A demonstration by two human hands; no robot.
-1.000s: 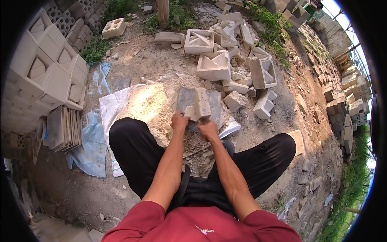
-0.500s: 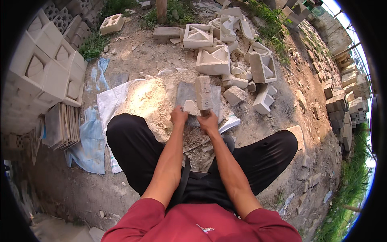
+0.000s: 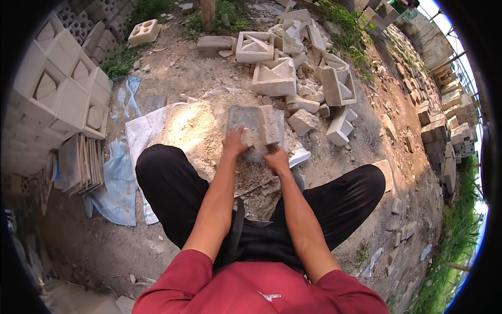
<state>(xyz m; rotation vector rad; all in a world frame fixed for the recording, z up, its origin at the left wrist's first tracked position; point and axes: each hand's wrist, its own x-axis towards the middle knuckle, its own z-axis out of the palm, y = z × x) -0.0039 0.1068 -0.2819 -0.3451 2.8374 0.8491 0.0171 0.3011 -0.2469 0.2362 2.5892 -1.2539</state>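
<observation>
My right hand (image 3: 276, 158) is wrapped round the short handle of a mallet whose long, blocky head (image 3: 267, 125) is coated in pale dust. The head rests on or just over a flat grey slab (image 3: 241, 113) on the ground in front of me; I cannot tell whether it touches. My left hand (image 3: 235, 141) has its fingers spread at the slab's left part, beside pale crushed bits (image 3: 251, 138). Any piece under its palm is hidden. Loose crumbs (image 3: 253, 180) lie between the slab and my lap.
A heap of pale powder (image 3: 191, 125) covers a white sack (image 3: 141, 132) on the left. Beyond the slab lie broken concrete blocks (image 3: 274, 77) and fragments. Stacked blocks (image 3: 65, 78) stand at left, near thin boards (image 3: 78, 162) and a blue sheet (image 3: 119, 183).
The pale chunk my left hand held on the slab no longer shows whole. That hand's fingers have spread and moved slightly forward. The mallet head has come lower and tilted.
</observation>
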